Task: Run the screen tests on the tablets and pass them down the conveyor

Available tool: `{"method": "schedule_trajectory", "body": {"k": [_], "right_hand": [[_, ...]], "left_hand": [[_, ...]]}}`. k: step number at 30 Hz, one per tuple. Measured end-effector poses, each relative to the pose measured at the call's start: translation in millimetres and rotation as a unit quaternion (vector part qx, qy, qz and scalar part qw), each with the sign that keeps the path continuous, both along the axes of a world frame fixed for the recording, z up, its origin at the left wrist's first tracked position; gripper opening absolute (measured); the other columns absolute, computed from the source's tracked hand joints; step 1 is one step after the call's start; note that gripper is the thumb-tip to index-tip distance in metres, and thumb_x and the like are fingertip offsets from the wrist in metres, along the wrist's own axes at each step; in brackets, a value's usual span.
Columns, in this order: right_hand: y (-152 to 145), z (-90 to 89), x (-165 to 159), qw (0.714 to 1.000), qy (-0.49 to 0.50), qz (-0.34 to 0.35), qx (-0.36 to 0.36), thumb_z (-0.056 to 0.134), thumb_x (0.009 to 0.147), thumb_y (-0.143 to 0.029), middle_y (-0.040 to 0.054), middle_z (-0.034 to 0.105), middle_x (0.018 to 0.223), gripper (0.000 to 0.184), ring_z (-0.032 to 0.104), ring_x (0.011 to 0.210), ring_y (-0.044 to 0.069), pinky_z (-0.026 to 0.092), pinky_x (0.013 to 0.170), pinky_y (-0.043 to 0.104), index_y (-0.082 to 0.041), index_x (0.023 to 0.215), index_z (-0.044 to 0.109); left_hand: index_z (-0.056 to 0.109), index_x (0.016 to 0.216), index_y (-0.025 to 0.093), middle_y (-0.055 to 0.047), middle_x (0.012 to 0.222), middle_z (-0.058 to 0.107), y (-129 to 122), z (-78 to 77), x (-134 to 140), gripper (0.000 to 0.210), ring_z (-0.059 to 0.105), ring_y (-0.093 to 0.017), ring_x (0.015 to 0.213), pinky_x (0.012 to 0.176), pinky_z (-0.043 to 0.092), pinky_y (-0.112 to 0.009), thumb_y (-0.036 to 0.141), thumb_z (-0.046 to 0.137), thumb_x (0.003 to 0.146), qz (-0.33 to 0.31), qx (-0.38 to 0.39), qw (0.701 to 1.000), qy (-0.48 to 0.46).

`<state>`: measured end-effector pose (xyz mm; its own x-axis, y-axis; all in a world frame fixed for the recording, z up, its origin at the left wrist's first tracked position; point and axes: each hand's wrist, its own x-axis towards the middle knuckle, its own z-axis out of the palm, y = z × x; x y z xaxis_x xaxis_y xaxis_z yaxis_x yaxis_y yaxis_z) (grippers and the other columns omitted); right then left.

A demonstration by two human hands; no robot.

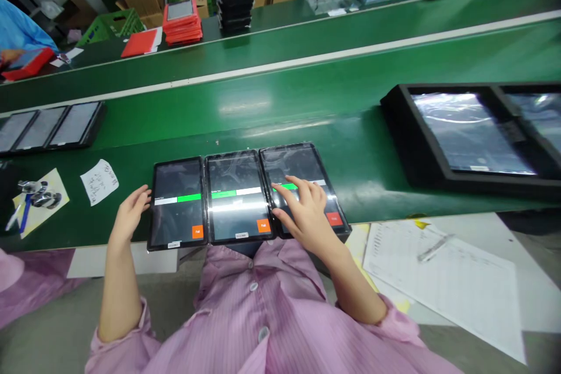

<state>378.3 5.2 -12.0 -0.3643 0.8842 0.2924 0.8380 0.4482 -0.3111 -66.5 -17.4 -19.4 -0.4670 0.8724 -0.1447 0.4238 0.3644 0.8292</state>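
Observation:
Three black tablets lie side by side at the near edge of the green bench: a left tablet (175, 216), a middle tablet (234, 178) and a right tablet (291, 160). Each lit screen has a green and white bar and an orange or red button low on the right. My left hand (130, 210) rests at the left tablet's outer edge, its fingers extended and holding nothing. Over the right tablet is my right hand (307, 213), fingers spread, index fingertip near the green bar. I cannot tell whether that fingertip touches the glass. The right hand covers part of this screen.
At right stands a black foam tray (397, 128) holding tablets. More tablets (72, 124) lie at far left, near a handwritten note (100, 182) and pens (25, 213). Papers (442, 274) with a pen are at lower right. Red cases (182, 26) are stacked across the bench, where blue-sleeved people work.

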Motion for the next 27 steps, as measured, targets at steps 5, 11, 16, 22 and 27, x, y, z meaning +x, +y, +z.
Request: {"method": "schedule_trajectory", "body": {"k": [5, 11, 16, 22, 27], "right_hand": [[-2.9, -0.1, 10.6, 1.0, 0.004, -0.018, 0.005, 0.043, 0.101, -0.04, 0.0154, 0.044, 0.146, 0.049, 0.039, 0.128, 0.037, 0.03, 0.11, 0.062, -0.03, 0.149, 0.049], [-1.9, -2.4, -0.1, 0.997, -0.077, -0.004, -0.016, 0.049, 0.1, -0.045, 0.016, 0.043, 0.15, 0.046, 0.036, 0.133, 0.038, 0.023, 0.113, 0.067, -0.033, 0.143, 0.058], [7.4, -4.1, -31.7, 0.992, -0.112, 0.03, -0.049, 0.055, 0.096, -0.056, 0.0185, 0.038, 0.156, 0.052, 0.033, 0.139, 0.042, 0.017, 0.112, 0.072, -0.035, 0.144, 0.057], [10.5, -7.8, -8.3, 0.994, -0.097, -0.029, -0.045, 0.052, 0.098, -0.056, 0.0199, 0.034, 0.159, 0.058, 0.032, 0.14, 0.041, 0.016, 0.113, 0.073, -0.031, 0.15, 0.05], [2.1, -18.0, 48.1, 0.985, -0.085, -0.145, -0.021, 0.041, 0.102, -0.048, 0.0212, 0.038, 0.152, 0.052, 0.036, 0.135, 0.041, 0.022, 0.11, 0.074, -0.025, 0.148, 0.051]], "left_hand": [[0.067, 0.124, 0.019, -0.015, 0.122, 0.069, -21.3, 2.5, -14.7, 0.09, 0.068, -0.031, 0.105, 0.079, 0.062, -0.039, 0.076, 0.078, 0.057, -0.045, -0.128, 0.989, -0.063], [0.071, 0.105, 0.019, -0.006, 0.089, 0.069, -85.2, -9.9, -8.1, 0.081, 0.068, -0.023, 0.076, 0.064, 0.062, -0.034, 0.067, 0.09, 0.043, 0.005, -0.125, 0.987, -0.102], [0.071, 0.105, 0.021, -0.004, 0.092, 0.068, -96.1, -25.0, -1.8, 0.081, 0.069, -0.022, 0.08, 0.066, 0.063, -0.032, 0.068, 0.09, 0.042, 0.064, -0.096, 0.986, -0.118], [0.067, 0.116, 0.021, -0.006, 0.102, 0.067, -104.7, -35.5, -6.9, 0.081, 0.069, -0.026, 0.093, 0.082, 0.062, -0.039, 0.071, 0.083, 0.055, 0.052, -0.093, 0.99, -0.087], [0.061, 0.135, 0.026, -0.014, 0.122, 0.065, -108.1, -25.4, 41.1, 0.056, 0.061, -0.034, 0.116, 0.103, 0.049, -0.052, 0.059, 0.062, 0.09, 0.036, 0.066, 0.959, 0.273]]}}
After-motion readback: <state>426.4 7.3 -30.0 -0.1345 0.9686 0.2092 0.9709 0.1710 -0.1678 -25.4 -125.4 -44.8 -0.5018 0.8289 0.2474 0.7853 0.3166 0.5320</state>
